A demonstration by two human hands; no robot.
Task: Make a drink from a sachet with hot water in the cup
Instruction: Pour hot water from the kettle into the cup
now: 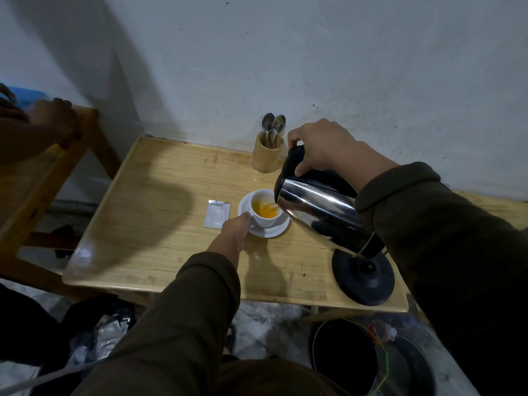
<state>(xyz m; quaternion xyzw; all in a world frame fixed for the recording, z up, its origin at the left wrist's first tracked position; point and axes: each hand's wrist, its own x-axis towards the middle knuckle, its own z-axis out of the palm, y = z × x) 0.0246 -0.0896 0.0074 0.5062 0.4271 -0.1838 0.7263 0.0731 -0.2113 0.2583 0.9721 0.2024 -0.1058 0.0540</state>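
Note:
A white cup (264, 221) stands on a white saucer (274, 231) in the middle of the wooden table (160, 224), with orange liquid inside. My left hand (234, 235) grips the saucer's near-left rim. My right hand (323, 148) holds the black handle of a steel kettle (320, 212), tilted with its spout over the cup and water running in. A silver sachet (217, 214) lies flat just left of the saucer.
The kettle's black base (363, 274) sits at the table's near right. A wooden holder (265, 155) with two spoons stands by the wall. Another person's hand (54, 115) rests on a wooden frame at the left. Dark buckets (345, 352) stand on the floor below.

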